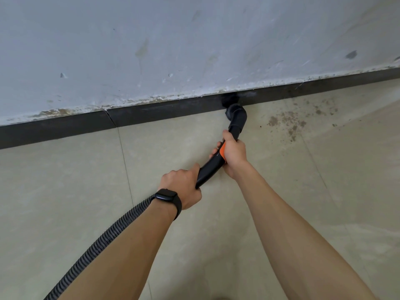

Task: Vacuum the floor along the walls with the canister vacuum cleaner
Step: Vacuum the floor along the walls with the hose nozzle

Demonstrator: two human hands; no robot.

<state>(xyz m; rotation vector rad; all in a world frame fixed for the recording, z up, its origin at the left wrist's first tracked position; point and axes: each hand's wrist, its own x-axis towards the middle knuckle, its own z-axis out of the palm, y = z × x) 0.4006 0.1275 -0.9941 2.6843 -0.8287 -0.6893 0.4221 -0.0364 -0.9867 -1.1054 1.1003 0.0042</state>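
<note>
Nearest the lens, the ribbed hose is seen running in from seven o'clock, under the left forearm, on which a dark wristwatch is worn. Its upper end, where the curved handle tube begins, is gripped by the left hand, fingers curled round it. Just beyond, at one o'clock from that hand, the same tube is clasped by the right hand at its orange band, fingers wrapped round. Past the right hand the tube is bent through an elbow into the nozzle, which is pressed to the foot of the dark skirting board, where floor meets wall; a brush head appears to be fitted there, though against the black skirting it cannot be made out surely. The canister itself is not in view. The step in hand is judged to be the pass along the wall's edge, partly done: a scatter of brown dirt is left on the tiles at three o'clock from the nozzle. The next move is judged to call for the nozzle to be drawn toward three o'clock along the skirting, kept low against the board, with hose slack fed by the left hand.
</note>
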